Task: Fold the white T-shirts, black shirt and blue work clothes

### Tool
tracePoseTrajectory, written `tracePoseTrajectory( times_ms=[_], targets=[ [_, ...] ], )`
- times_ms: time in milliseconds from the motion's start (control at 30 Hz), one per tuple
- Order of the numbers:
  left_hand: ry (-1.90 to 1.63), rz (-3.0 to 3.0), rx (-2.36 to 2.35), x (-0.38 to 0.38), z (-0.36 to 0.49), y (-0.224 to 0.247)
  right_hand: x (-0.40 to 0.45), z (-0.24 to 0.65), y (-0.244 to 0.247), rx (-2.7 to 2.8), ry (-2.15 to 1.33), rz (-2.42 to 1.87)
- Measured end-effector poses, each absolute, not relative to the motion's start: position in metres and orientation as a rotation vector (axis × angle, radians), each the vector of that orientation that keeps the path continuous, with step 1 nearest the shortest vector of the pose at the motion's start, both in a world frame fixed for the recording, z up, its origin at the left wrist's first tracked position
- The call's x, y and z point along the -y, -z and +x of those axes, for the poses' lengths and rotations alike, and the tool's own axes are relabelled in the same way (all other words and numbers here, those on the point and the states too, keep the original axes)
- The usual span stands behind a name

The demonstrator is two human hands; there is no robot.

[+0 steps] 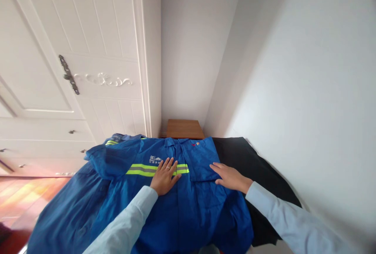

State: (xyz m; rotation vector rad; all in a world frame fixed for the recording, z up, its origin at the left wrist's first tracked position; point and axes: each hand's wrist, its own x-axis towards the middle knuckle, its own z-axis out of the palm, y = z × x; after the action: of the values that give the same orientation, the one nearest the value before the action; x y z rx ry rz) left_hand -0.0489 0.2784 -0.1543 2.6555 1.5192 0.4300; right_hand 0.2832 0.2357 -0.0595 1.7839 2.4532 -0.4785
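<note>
A blue work jacket [158,222] with a yellow-green and grey reflective stripe and a white chest logo lies spread out, front up. My left hand [165,176] rests flat on its middle over the stripe, fingers spread, a ring on one finger. On the right, part of the jacket is folded inward over the front. At the edge of that folded part lies my right hand [230,176], fingers stretched toward the left and apart. The jacket's left sleeve is bent over at the upper left.
Black cloth [252,160] lies under and right of the jacket. Behind is a brown wooden surface [185,128]. A white wardrobe [108,42] stands at the left, and a pale wall [308,89] rises at the right.
</note>
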Motion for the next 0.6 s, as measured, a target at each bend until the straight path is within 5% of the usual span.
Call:
tracePoseTrajectory(
  times_ms=[133, 600],
  targets=[
    [-0.437, 2.658, -1.520, -0.279, -0.050, 0.155, -0.210, 0.321, 0.073, -2.671, 0.309, 2.102],
    [-0.459, 2.673, -1.513, -0.281, -0.052, 0.158, -0.090, 0.319, 0.142, -2.581, 0.753, 2.754]
  ],
)
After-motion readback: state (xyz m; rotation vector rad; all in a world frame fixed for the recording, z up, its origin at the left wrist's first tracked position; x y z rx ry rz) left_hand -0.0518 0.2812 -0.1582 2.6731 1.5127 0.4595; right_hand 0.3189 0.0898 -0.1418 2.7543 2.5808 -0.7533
